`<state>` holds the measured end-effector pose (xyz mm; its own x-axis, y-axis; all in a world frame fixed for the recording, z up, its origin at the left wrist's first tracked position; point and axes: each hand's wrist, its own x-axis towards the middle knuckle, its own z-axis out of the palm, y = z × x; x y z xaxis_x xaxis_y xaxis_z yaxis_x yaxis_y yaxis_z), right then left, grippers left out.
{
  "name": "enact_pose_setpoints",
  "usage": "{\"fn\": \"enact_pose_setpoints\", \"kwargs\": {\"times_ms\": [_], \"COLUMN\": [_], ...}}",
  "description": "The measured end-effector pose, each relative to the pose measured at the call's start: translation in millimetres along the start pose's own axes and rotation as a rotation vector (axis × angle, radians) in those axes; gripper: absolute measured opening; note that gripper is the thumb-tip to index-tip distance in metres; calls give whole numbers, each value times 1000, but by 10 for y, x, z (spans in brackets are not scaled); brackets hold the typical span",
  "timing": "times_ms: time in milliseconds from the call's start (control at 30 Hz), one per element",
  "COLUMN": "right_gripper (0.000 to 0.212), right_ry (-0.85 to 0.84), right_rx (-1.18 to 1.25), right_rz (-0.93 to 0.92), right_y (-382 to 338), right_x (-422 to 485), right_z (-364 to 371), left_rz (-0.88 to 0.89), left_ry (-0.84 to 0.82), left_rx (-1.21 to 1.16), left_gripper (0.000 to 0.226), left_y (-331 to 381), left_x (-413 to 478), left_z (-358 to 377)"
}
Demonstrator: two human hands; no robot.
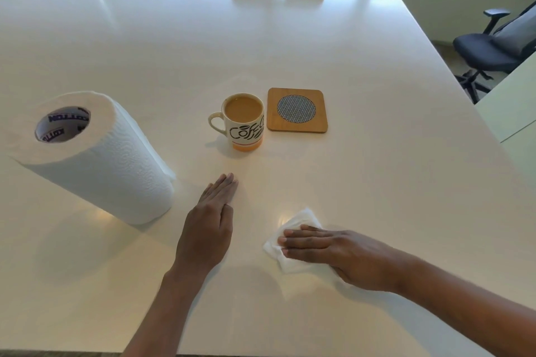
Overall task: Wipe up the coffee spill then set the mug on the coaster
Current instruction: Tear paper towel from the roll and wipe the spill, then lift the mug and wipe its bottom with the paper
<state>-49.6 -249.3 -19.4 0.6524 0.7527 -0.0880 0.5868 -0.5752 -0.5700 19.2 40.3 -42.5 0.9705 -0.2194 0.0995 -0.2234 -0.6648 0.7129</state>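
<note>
Clearly the wiping step is in hand: the right hand (327, 252) presses flat on a crumpled paper towel (293, 229) near the desk's (377, 182) front edge, while the left hand (208, 226) rests flat, holding nothing. No spill shows. Next, lifting the full mug (243, 122) onto the coaster (297, 110) just beside it calls for a level carry.

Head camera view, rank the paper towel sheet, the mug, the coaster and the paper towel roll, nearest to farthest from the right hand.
1. Paper towel sheet, under the right hand.
2. Mug, ahead, slightly left.
3. Coaster, ahead; nearly tied with the mug.
4. Paper towel roll, far left.
</note>
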Motion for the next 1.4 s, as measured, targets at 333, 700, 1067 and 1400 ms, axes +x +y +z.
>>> {"fn": "enact_pose_setpoints", "kwargs": {"times_ms": [333,700,1067,1400], "right_gripper": [86,77,49,38], "right_ry": [360,544,712,771], "right_rx": [-50,61,1181,1859], "right_rz": [508,679,544,453], "right_y": [179,-678,-590,-171], "right_x": [-80,227,717,809], "right_z": [-117,531,-116,-395], "left_rz": [3,3,-115,-84], "left_ry": [-7,14,152,551], "left_rx": [-9,5,-323,-305], "left_gripper": [61,59,59,40], "left_y": [-7,3,203,346], "left_x": [1,3,99,950], "left_z": [-4,38,-92,-100]}}
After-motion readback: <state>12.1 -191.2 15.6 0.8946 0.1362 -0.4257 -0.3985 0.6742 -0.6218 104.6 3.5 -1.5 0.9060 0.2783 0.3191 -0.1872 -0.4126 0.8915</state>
